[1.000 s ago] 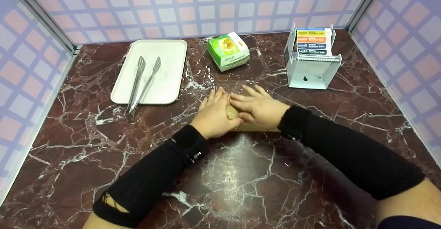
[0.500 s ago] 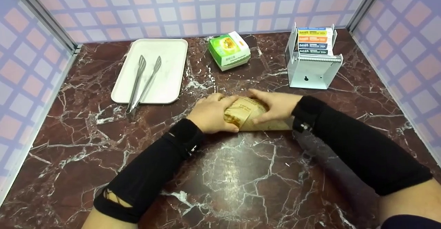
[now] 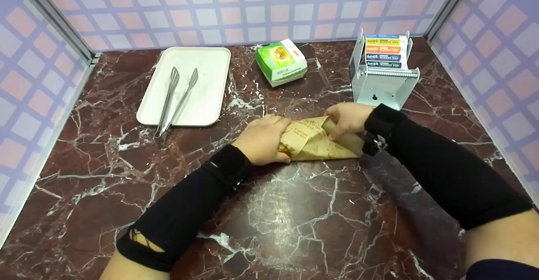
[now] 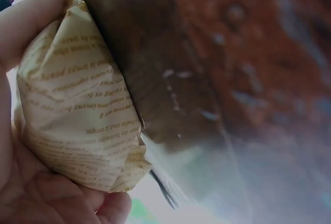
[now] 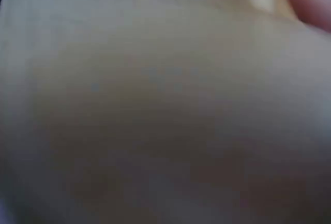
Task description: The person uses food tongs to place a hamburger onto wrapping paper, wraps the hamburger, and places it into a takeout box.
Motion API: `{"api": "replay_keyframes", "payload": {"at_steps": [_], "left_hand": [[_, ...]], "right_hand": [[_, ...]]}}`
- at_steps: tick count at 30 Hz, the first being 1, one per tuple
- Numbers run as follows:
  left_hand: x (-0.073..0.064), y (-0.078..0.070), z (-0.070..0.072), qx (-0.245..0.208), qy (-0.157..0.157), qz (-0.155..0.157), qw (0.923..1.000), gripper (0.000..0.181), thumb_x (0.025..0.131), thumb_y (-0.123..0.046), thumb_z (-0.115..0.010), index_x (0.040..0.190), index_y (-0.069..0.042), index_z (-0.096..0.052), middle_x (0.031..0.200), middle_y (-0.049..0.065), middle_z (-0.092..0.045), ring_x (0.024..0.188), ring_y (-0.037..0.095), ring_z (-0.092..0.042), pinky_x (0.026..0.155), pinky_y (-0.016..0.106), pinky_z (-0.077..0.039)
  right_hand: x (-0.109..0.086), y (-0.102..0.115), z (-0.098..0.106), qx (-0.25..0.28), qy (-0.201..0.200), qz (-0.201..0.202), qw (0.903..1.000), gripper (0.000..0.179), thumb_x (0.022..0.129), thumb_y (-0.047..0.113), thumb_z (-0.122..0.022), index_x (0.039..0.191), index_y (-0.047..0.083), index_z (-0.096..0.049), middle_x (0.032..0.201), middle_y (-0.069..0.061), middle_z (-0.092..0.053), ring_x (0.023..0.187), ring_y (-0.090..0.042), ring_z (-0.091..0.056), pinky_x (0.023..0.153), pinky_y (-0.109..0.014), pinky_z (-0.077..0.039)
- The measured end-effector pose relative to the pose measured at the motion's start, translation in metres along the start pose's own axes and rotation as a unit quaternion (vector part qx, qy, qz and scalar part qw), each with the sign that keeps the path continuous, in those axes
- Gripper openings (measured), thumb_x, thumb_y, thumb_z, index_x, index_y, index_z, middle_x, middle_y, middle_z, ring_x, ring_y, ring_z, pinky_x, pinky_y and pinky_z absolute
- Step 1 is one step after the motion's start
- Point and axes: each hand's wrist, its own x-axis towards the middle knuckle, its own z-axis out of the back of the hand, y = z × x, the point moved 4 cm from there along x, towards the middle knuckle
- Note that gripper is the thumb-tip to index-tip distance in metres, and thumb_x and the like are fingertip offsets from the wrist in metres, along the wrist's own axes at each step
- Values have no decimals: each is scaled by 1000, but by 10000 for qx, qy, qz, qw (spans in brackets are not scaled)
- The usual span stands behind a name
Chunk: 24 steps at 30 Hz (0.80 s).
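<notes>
A bundle wrapped in tan printed paper lies on the table in front of the person; its contents are hidden. My left hand grips the bundle's left end. In the left wrist view the thumb lies along one side of the rounded, printed bundle and the fingers curl round the other. At the right, my right hand pinches the loose wrapping paper, which stands up in a fold beside the thumb. The right wrist view is badly blurred, with a fingertip at its upper right corner.
Metal tongs rest on a white tray at the left. A green and white burger box stands at the back. Behind my right hand is a white metal rack of coloured packs. Patterned panels wall the table.
Both hands were flat on the bundle. The left has shifted to its left end and curled round it; the right has slid rightward and taken hold of the loose paper.
</notes>
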Motion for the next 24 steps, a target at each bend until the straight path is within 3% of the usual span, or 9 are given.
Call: {"api": "replay_keyframes", "payload": {"at_steps": [4, 7, 10, 14, 16, 17, 21, 23, 24], "left_hand": [[-1, 1, -2, -121, -40, 8, 9999, 111, 79, -55, -87, 167, -17, -30, 165, 10, -44, 153, 31, -41, 129, 52, -31], [-3, 1, -2, -146, -38, 12, 9999, 112, 79, -55, -87, 168, -20, -28, 165, 11, -44, 152, 32, -42, 129, 53, -31], [-3, 0, -2, -131, -51, -6, 9999, 111, 79, -54, -87, 168, -21, -28, 164, 12, -44, 152, 33, -42, 129, 53, -31], [-2, -2, -1, -93, -61, -11, 9999, 110, 80, -54, -86, 168, -20, -28, 164, 12, -44, 151, 33, -42, 129, 52, -31], [-2, -2, -1, -71, -39, 23, 10000, 111, 81, -55, -86, 168, -19, -28, 164, 12, -44, 151, 33, -42, 129, 52, -31], [-2, -1, -2, -61, -24, 52, 10000, 111, 81, -55, -85, 168, -19, -27, 164, 12, -44, 151, 33, -42, 129, 52, -31], [-3, -1, -2, -70, 15, 145, 9999, 112, 82, -57, -84, 168, -17, -26, 165, 13, -43, 152, 33, -42, 129, 52, -31], [-3, -1, -2, -124, 39, 155, 9998, 112, 82, -57, -84, 168, -17, -25, 165, 14, -42, 152, 34, -41, 129, 52, -31], [-3, -1, -2, -144, 42, 151, 9998, 112, 82, -57, -83, 168, -17, -25, 165, 14, -42, 152, 34, -41, 129, 52, -30]], "right_hand": [[-7, -9, 1, 1372, -11, -37, 9905, 35, 82, 8, -76, 115, 1, -66, 94, -2, -69, 78, -14, -64, 68, -25, -55], [-13, -11, 3, 2134, -19, -73, 9769, 35, 91, 16, -74, 122, 1, -66, 99, -3, -73, 77, -12, -65, 68, -24, -56], [-22, -15, 4, 2313, 136, -253, 9725, 56, 103, 39, -64, 145, 2, -56, 137, -18, -68, 117, -29, -69, 107, -44, -54], [-41, -26, 1, 2819, 734, -646, 9545, 90, 105, 69, -40, 166, 6, -24, 171, -24, -27, 157, -45, -29, 126, -70, -22], [-48, -27, -4, 3815, 1001, -558, 9172, 97, 102, 76, -31, 168, 6, -14, 171, -25, -25, 156, -42, -34, 126, -65, -28], [-52, -27, -6, 4464, 1089, -437, 8871, 101, 100, 79, -28, 169, 7, -9, 171, -26, -26, 154, -40, -39, 124, -63, -33], [-60, -24, -15, 6559, 1443, 356, 7400, 109, 95, 82, -23, 168, 6, 6, 160, -27, -45, 138, -38, -59, 117, -57, -46], [-64, -24, -23, 6863, 1657, 705, 7047, 109, 95, 81, -26, 167, 7, 7, 155, -24, -52, 135, -39, -61, 114, -57, -50], [-64, -22, -29, 6864, 1750, 938, 6996, 108, 96, 80, -30, 168, 7, 4, 153, -22, -55, 135, -36, -61, 113, -54, -51]]}}
